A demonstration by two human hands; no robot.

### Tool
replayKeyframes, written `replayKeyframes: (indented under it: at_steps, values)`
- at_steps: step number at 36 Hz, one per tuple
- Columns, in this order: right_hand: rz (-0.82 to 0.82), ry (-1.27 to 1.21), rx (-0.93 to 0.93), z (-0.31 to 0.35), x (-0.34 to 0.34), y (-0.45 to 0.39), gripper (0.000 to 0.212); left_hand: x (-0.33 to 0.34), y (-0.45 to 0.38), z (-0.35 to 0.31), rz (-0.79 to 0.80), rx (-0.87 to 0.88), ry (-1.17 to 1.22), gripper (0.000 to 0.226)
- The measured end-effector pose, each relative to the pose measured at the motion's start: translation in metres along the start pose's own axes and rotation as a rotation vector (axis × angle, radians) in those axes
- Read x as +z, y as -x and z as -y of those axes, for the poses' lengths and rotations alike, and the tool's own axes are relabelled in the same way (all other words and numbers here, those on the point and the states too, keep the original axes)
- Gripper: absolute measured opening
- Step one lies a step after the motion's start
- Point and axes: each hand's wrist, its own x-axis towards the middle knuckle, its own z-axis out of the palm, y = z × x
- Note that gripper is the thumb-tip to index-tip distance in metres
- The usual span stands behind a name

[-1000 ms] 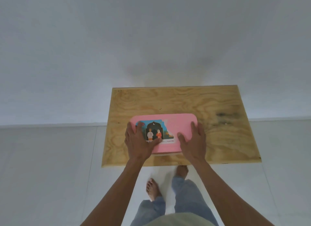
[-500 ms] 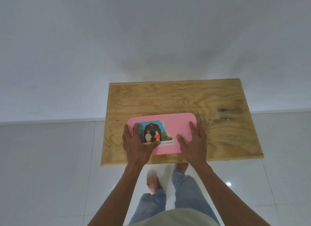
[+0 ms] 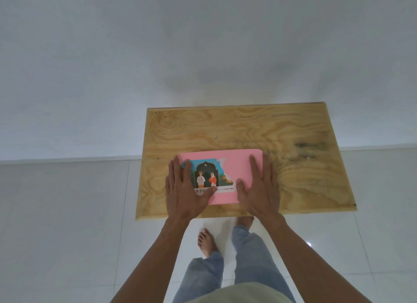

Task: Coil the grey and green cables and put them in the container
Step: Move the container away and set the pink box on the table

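A pink container [image 3: 234,167] with its lid on lies near the front edge of the wooden table [image 3: 248,131]. The lid carries a torn picture label on its left part. My left hand [image 3: 185,189] lies flat on the lid's left end, fingers straight, thumb across the label. My right hand [image 3: 259,189] presses flat on the lid's right end, fingers straight. No grey or green cable is in view; the shut lid hides the inside of the container.
The table stands against a white wall on a white tiled floor. A dark knot stain [image 3: 309,147] marks the wood at the right. My bare feet and jeans [image 3: 225,264] show below the table's front edge.
Both hands have stayed flat on the lid. The view has tilted, so the table and container sit lower in it than before.
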Motion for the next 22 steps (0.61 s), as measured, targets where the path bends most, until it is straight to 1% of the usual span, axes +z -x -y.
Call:
replayKeyframes:
  at_steps: [2, 4, 7, 11, 17, 22]
  values:
    - [0.016, 0.067, -0.059, -0.002, 0.004, -0.005, 0.081, 0.001, -0.005, 0.004, 0.013, 0.043, -0.064, 0.118]
    - [0.008, 0.091, -0.071, -0.005, 0.009, -0.007, 0.079, 0.003, -0.008, 0.007, 0.006, 0.064, -0.1, 0.116]
    - [-0.057, 0.108, -0.092, -0.008, 0.017, -0.008, 0.076, 0.007, -0.008, 0.009, -0.038, 0.091, -0.133, 0.111]
    - [-0.134, 0.102, -0.126, -0.011, 0.026, -0.01, 0.076, 0.013, -0.008, 0.008, -0.117, 0.102, -0.149, 0.098]
    - [-0.17, 0.089, -0.099, -0.011, 0.028, -0.011, 0.076, 0.019, -0.009, 0.01, -0.167, 0.122, -0.119, 0.095]
    - [-0.222, 0.036, -0.127, -0.014, 0.03, -0.011, 0.074, 0.023, -0.008, 0.011, -0.272, 0.115, -0.014, 0.092]
